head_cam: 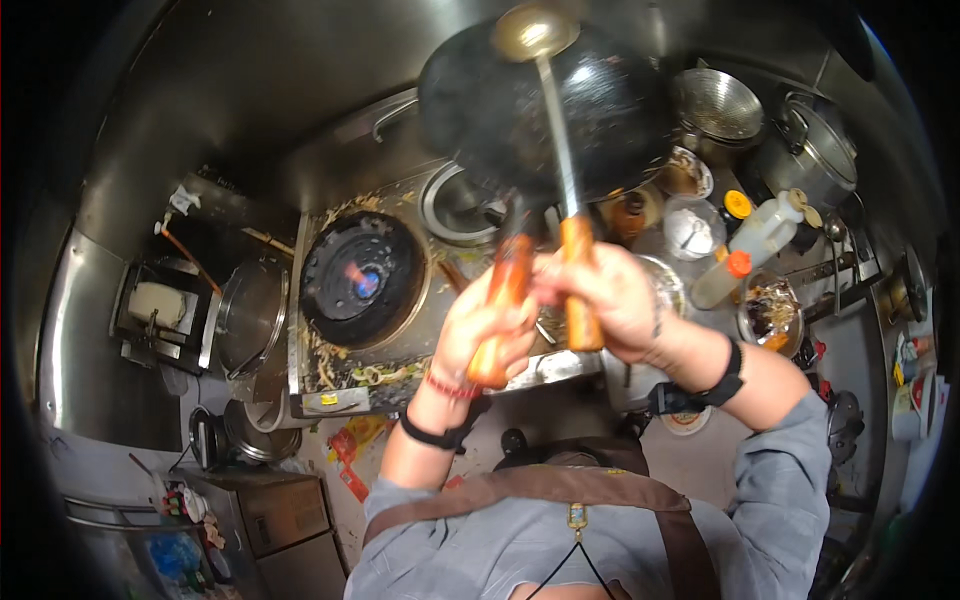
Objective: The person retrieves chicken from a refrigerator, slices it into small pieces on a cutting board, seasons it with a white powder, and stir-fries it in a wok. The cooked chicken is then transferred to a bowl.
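Observation:
My left hand [469,330] grips the wooden handle of a black wok [476,112]. The wok is held up off the stove, towards the back wall. In my right hand [622,296] is the wooden handle of a long metal ladle [559,139]. The ladle's bowl points away from me and overlaps the wok's far part; whether they touch, I cannot tell. Left of my hands, a round gas burner [322,289] burns with a small blue flame [367,283] at its centre. Food scraps [390,373] lie on the steel stovetop around it. Both handles look slightly blurred.
A metal pot [429,206] stands behind the burner. To the right are squeeze bottles [712,289], a tub of white seasoning [694,229], a bowl of dark sauce [772,307], a mesh strainer [720,105] and a lidded pot [821,161]. A round pan [251,319] sits at left.

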Tool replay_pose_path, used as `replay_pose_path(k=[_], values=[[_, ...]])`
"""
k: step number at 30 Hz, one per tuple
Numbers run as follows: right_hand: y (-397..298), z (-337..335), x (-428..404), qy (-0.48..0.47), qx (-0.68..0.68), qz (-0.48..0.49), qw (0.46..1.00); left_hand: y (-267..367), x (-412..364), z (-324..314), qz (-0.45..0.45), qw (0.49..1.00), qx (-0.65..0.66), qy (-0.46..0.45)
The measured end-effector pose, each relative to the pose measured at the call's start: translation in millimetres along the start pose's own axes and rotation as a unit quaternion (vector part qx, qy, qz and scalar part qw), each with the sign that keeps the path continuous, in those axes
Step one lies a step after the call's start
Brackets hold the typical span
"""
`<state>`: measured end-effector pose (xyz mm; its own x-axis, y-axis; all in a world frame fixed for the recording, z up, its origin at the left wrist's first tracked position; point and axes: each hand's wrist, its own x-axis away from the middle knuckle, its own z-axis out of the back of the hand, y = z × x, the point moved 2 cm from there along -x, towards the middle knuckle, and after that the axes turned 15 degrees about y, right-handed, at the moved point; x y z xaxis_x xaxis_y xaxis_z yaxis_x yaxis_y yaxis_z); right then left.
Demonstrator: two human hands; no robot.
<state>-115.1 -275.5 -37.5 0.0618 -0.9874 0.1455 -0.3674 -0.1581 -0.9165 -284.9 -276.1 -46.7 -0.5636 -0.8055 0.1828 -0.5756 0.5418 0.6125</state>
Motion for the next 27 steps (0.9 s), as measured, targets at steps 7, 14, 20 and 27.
replay_pose_path(k=[7,14,20,27], values=[[151.4,-139.0,-38.6,-0.068,0.025,-0.211,0.975,27.7,102.7,168.5,-0.064,0.978,0.123,0.156],[194.6,-101.3,-180.2,0.051,0.469,0.175,0.864,30.7,127.6,281.3,-0.135,0.940,0.211,0.232],[245.8,86.6,-380.4,0.099,0.739,0.156,0.648,36.1,130.2,327.6,-0.136,0.920,0.296,0.219],[285.2,-14.4,-384.2,0.165,-0.102,-0.445,0.874,50.6,146.5,385.7,-0.090,0.921,0.205,0.319]])
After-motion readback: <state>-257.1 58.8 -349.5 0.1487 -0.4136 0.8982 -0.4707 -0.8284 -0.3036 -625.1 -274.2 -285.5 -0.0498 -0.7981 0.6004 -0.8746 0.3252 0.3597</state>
